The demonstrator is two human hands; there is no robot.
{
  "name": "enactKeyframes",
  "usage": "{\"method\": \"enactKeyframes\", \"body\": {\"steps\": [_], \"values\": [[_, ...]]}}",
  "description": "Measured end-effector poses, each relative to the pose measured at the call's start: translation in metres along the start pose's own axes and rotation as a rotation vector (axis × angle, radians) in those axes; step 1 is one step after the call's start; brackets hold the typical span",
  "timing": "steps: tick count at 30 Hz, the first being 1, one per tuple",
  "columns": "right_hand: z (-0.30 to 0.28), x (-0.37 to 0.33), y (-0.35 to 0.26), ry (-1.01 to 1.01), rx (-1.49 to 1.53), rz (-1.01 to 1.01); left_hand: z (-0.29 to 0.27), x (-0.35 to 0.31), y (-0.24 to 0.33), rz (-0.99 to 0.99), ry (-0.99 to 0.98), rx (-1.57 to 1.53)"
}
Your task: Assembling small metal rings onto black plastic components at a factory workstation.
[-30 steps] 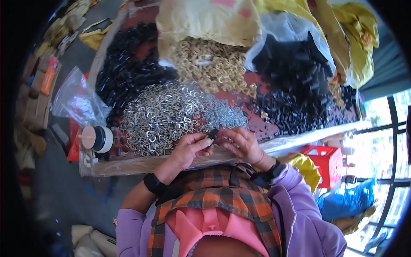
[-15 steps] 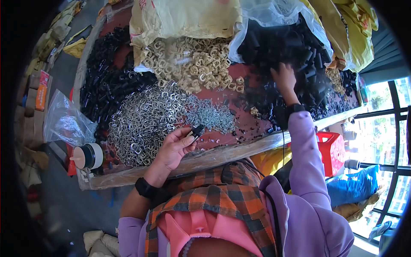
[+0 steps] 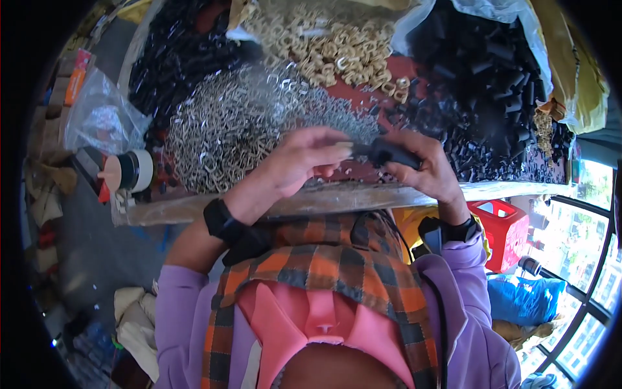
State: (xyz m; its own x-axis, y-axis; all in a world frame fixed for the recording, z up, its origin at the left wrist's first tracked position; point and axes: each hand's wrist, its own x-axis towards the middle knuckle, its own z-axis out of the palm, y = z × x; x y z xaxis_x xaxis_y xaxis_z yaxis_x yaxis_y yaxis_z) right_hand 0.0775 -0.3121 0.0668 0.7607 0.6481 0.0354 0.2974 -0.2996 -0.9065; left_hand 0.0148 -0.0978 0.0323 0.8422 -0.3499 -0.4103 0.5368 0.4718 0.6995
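Observation:
My two hands meet above the near edge of the table. My left hand [image 3: 304, 161] is closed in a pinch on a small black part [image 3: 360, 150]. In my right hand [image 3: 424, 167] is a thicker black cylindrical piece [image 3: 394, 154], gripped between thumb and fingers. The two black parts touch or nearly touch end to end; the fingers hide the exact contact. Behind the left hand spreads a heap of silver metal clips [image 3: 217, 129]. Small grey screw-like pieces [image 3: 337, 111] lie just beyond both hands. To the right is a pile of black cylindrical pieces [image 3: 499, 84].
Beige D-shaped rings [image 3: 337, 55] lie at the back middle, with black parts [image 3: 175, 61] at the far left. A clear plastic bag [image 3: 103, 120] and a white-and-dark round container [image 3: 139, 170] stand left. A red plastic stool [image 3: 504, 238] and blue sack [image 3: 528, 299] are at right.
My right hand has come back from the black pile, now holding a black cylindrical piece beside my left hand. My left hand has shifted right with its small part; the view has moved too.

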Motion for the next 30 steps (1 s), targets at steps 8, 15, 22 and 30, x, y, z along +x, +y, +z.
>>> {"method": "enactKeyframes", "body": {"steps": [8, 15, 22, 30], "values": [[0.033, 0.005, -0.008, -0.277, 0.026, 0.045, -0.001, -0.007, -0.004, -0.016, -0.030, 0.241], [0.059, 0.005, 0.003, -0.197, 0.343, 0.184, -0.008, -0.007, -0.001, -0.042, 0.028, 0.245], [0.061, 0.010, 0.003, -0.300, 0.056, -0.342, -0.007, -0.007, -0.004, -0.086, 0.039, 0.053], [0.058, 0.012, 0.005, -0.193, 0.075, -0.362, -0.005, -0.006, -0.009, -0.068, -0.076, -0.008]]}}
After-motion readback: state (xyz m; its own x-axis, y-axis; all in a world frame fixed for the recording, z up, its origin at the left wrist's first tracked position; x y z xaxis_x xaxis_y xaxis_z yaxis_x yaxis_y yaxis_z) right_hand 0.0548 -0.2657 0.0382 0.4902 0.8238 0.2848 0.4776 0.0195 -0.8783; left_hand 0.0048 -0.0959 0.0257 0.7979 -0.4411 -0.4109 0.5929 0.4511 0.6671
